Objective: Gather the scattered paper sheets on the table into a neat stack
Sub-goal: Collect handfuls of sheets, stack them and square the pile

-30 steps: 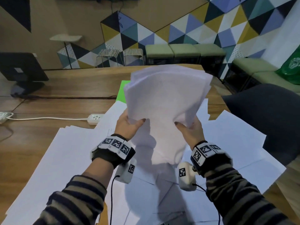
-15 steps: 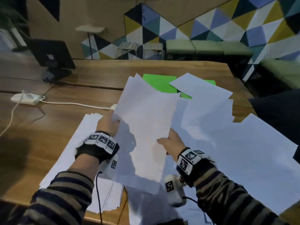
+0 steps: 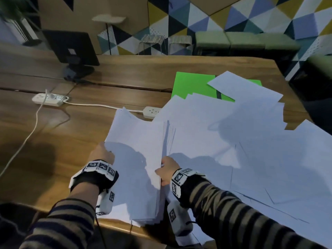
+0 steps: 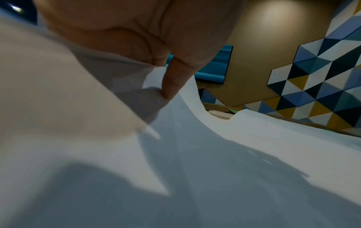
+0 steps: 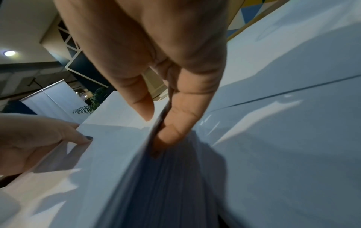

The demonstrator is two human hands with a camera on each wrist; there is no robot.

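The stack [image 3: 136, 159] lies on the near counter [image 3: 53, 141] edge, long axis away from the person. The left hand [image 3: 101, 155] holds its left side, the right hand [image 3: 168, 169] pinches its right edge, thumb above, fingers [image 5: 175, 123] below. Loose sheets [image 3: 251, 150] spread rightward, nearer the right hand. No containers; a green folder [image 3: 192, 87] lies beyond.

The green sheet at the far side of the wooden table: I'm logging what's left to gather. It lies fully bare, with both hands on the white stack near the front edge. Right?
Not quite. The head view shows the green sheet partly covered by loose white paper sheets, not bare. The rest holds: the left hand and right hand are both on the white paper stack near the wooden table's front edge.
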